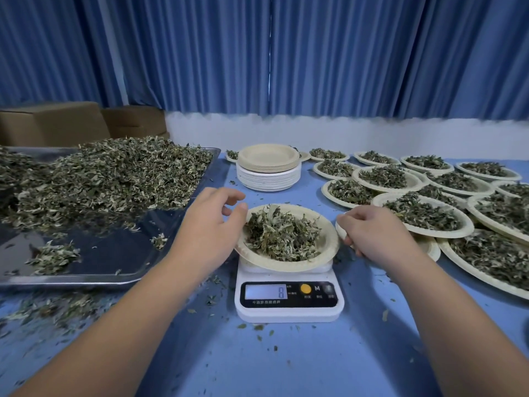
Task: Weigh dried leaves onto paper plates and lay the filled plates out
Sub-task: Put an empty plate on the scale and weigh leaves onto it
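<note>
The plate on the scale sits squarely between the person's two hands, and that is what the next move hangs on. The left hand hovers at its left rim with fingers loosely curled and nothing in them, thumb and forefinger close to the edge; whether they touch it I cannot make out. The right hand is at the opposite rim with its fingers curled downward. From where I stand I cannot tell whether it grasps this plate, grasps the rim of the neighbouring plate tucked under it, or holds nothing at all. The plate is round, so no axis favours either hand, and both are about equally near. It carries a loose mound of dried leaves and overhangs the platform of the scale, whose display, just in front of the hands, shows an 8. The filled plates are laid out overlapping beyond and to the outside of the right hand, so I would judge the weighed plate goes that way, lifted level to keep the leaves from sliding. The tray with its leaf heap lies outside the left hand, and the stack of empty plates stands on the bench beyond both hands.
</note>
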`<state>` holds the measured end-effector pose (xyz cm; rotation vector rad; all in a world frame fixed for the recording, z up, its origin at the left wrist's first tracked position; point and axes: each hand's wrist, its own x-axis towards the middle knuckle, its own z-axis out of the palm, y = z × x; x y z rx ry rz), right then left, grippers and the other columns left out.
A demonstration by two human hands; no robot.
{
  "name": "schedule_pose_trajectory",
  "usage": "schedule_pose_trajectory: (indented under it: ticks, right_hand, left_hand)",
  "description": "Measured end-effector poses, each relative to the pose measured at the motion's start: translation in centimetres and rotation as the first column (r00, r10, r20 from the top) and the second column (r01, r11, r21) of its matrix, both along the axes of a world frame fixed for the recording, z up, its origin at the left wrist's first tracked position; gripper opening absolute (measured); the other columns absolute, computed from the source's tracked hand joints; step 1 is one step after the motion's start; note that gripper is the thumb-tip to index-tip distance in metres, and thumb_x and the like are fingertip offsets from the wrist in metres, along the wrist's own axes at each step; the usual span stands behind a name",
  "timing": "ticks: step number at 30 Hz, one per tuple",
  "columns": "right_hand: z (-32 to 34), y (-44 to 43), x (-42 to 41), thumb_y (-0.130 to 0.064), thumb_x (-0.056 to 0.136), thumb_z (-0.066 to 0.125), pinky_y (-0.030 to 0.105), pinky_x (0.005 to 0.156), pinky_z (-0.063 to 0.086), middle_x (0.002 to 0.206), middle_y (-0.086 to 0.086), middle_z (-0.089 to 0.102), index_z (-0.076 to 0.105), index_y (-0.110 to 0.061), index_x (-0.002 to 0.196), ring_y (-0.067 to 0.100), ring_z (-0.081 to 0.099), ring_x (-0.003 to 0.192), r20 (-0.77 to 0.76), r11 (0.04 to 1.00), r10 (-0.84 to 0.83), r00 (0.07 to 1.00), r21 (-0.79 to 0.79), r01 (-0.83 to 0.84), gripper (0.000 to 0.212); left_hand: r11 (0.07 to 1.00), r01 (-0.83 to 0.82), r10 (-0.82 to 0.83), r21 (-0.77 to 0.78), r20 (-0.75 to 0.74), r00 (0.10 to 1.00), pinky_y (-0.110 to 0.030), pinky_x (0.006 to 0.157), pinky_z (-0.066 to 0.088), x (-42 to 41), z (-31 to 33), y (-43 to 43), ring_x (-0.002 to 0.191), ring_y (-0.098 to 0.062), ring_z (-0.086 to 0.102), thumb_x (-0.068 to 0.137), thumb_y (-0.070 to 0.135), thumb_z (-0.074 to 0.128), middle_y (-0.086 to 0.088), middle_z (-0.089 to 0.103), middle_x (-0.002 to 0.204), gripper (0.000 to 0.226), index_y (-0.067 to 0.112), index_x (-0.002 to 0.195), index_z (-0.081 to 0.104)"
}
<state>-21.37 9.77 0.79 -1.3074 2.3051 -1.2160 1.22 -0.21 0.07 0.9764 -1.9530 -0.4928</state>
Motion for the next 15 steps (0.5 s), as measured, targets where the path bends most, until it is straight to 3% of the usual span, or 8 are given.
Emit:
schedule_pose_trajectory:
  ticks: [4,7,9,12,15]
  right_hand:
    - [0.1,0.1,-0.1,-0.027,0.091,0.055,0.022,0.048,0.037,0.070,0.014,0.069,0.066,-0.010,0.080,0.018,0.052,0.043,-0.004,1.000,0.007,1.000,-0.006,-0.007,0.023]
    - [0.0,0.0,-0.2,-0.028,0.091,0.055,0.022,0.048,0.036,0.071,0.013,0.069,0.066,-0.009,0.080,0.016,0.053,0.043,-0.027,1.000,0.006,1.000,-0.012,-0.006,0.025]
    - [0.0,0.0,-0.2,-0.027,0.091,0.055,0.022,0.049,0.037,0.071,0.013,0.069,0.065,-0.007,0.079,0.017,0.052,0.043,-0.031,1.000,0.007,0.999,-0.021,-0.008,0.026]
    - [0.1,0.0,-0.3,-0.027,0.091,0.055,0.025,0.053,0.041,0.072,0.014,0.069,0.065,-0.008,0.078,0.020,0.053,0.046,0.003,0.999,0.009,1.000,-0.035,-0.009,0.025]
    - [0.3,0.0,-0.3,-0.027,0.091,0.055,0.029,0.059,0.045,0.073,0.013,0.069,0.064,-0.011,0.076,0.022,0.054,0.052,-0.007,0.999,0.006,1.000,-0.036,-0.007,0.024]
  left_hand:
    - [0.991,0.123,-0.122,-0.049,0.036,0.992,-0.009,0.077,0.039,0.1,2.2,0.2,0.088,0.006,0.054,0.093,0.023,0.058,0.017,0.057,0.099,0.014,0.035,0.100,0.062]
    - [0.971,0.240,-0.227,-0.019,0.256,0.940,-0.007,0.080,0.038,-0.2,4.1,-0.1,0.093,0.006,0.055,0.091,0.029,0.061,0.021,0.054,0.107,0.022,0.037,0.112,0.061]
    - [0.956,0.288,-0.285,0.061,0.439,0.852,-0.008,0.083,0.037,-0.7,5.3,-0.3,0.100,0.005,0.054,0.090,0.039,0.061,0.022,0.051,0.115,0.031,0.042,0.120,0.056]
    - [0.935,0.259,-0.355,0.243,0.630,0.691,-0.025,0.094,0.039,-1.6,7.0,-0.7,0.110,-0.001,0.053,0.086,0.050,0.062,0.020,0.047,0.127,0.044,0.048,0.128,0.048]
    - [0.907,0.200,-0.412,0.370,0.691,0.593,-0.020,0.085,0.038,-2.2,7.7,-1.1,0.101,0.003,0.053,0.080,0.051,0.071,0.026,0.051,0.115,0.054,0.051,0.128,0.048]
